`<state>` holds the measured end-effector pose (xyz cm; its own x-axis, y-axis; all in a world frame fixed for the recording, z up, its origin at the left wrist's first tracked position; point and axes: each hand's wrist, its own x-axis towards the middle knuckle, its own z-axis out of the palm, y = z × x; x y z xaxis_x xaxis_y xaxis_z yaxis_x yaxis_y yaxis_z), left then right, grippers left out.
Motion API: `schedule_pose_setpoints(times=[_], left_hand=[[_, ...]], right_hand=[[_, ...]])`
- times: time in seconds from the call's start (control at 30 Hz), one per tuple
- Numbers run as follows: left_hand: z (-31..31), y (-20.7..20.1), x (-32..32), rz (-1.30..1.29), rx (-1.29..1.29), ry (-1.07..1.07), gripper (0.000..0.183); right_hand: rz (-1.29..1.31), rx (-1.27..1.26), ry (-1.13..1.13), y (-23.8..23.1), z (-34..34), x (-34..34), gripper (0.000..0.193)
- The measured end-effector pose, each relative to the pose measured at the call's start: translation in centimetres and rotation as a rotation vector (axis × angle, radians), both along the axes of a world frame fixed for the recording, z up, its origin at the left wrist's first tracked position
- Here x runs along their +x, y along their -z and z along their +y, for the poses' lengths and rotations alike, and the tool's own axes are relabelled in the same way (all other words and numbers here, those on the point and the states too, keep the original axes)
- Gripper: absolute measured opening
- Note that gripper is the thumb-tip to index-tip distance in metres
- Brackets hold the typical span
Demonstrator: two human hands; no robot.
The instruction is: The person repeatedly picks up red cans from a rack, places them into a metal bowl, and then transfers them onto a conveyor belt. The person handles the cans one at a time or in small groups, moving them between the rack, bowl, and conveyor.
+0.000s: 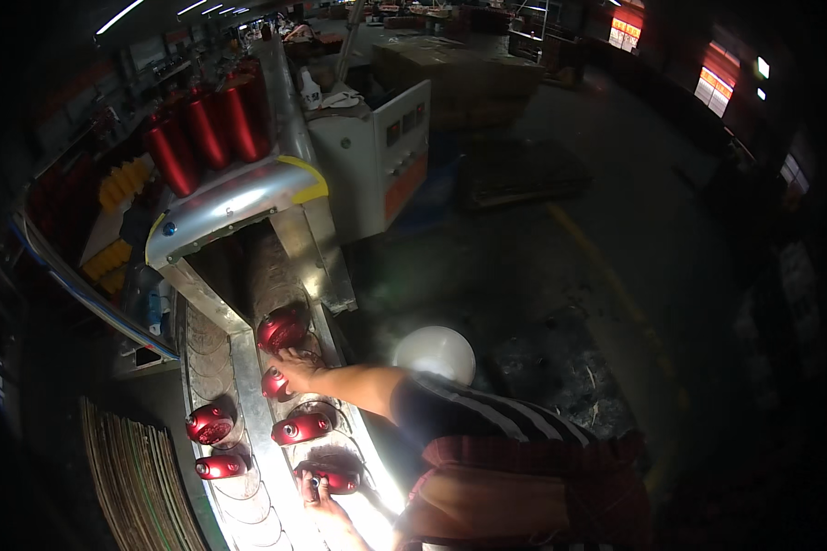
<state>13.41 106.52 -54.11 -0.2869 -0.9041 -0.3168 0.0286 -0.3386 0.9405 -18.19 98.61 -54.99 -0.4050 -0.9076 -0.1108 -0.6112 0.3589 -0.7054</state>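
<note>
Glossy red metal cylinders with small round necks stand on a two-lane conveyor (250,390). In the nearer part of the right lane, my left hand (318,496) is closed at the neck of a red cylinder (342,482). Farther up that lane, my right hand (297,369) has its fingers round the side of another red cylinder (274,384); its palm side is hidden. Between my hands is a third cylinder (301,428), untouched. Just beyond my right hand, a larger-looking red cylinder (283,328) is by the tunnel mouth.
Two red cylinders sit in the left lane, including one cylinder (209,423). A metal tunnel housing (234,197) spans the conveyor, carrying tall red cylinders (209,129). A control cabinet (368,161) stands beside it. A white bucket (435,354) is right of my arm; stacked sheets (142,477) lie left.
</note>
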Motion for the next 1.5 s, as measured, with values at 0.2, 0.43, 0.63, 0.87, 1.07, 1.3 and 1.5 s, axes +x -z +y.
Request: schedule_pose_setpoints(times=[0.2,0.43,0.63,0.87,1.07,1.3,1.5], left_hand=[[-4.4,1.3,-6.7,-0.068,-0.145,0.059,0.025],[-5.9,-1.0,-9.7,-0.035,-0.143,0.14,0.023],[-0.2,-4.8,-7.4,0.05,-0.075,0.335,0.023],[6.0,-9.1,-6.6,0.082,0.055,0.589,0.022],[13.3,-10.2,-2.2,0.1,-0.001,0.599,0.018],[23.0,-11.3,5.1,-0.015,0.301,0.396,0.02],[37.9,-17.9,9.5,-0.113,0.226,0.048,0.021]], right_hand=[[0.014,0.043,0.193,1.6,-3.6,-3.4,0.082],[0.033,0.171,0.262,-0.3,-3.5,-5.4,0.08],[-0.297,-0.209,0.268,-0.9,11.0,-6.3,0.064],[-0.312,-0.006,0.581,-0.5,37.6,-2.3,0.035],[-0.55,0.096,0.604,2.5,46.3,-0.5,0.033],[-0.782,-0.101,0.175,4.8,43.9,7.8,0.031],[-1.029,0.123,-0.158,2.2,43.8,17.3,0.032]])
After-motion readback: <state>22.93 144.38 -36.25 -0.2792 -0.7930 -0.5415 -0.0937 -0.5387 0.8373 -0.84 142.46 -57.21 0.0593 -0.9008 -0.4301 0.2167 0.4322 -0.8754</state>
